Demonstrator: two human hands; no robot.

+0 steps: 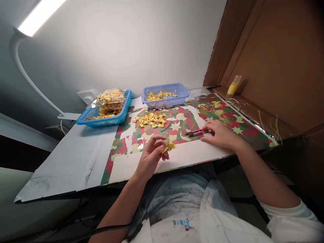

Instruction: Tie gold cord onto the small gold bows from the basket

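Between the thumb and fingers of my left hand (152, 152), a yellow ribbon bow (169, 145) is pinched above the table's front edge. A small silvery round piece shows just under the bow. My right hand (219, 133) lies low over the table with its fingers closed on a slim dark metal tool (193, 133). The tool's pointed end faces left; whether it is scissors, snips or tweezers I cannot tell. Behind my left hand lies a loose pile of yellow bows (152, 119), with a thin dark cord (170, 123) curving along its right side.
Several silver beads or bells (158, 108) lie before a blue-violet basket (181, 100) of bows. A blue basket (124, 113) at left holds bagged bows. Yellow threads (220, 113) and a clear tube with yellow contents (233, 87) are at right. A lamp (19, 64) arches over the left.
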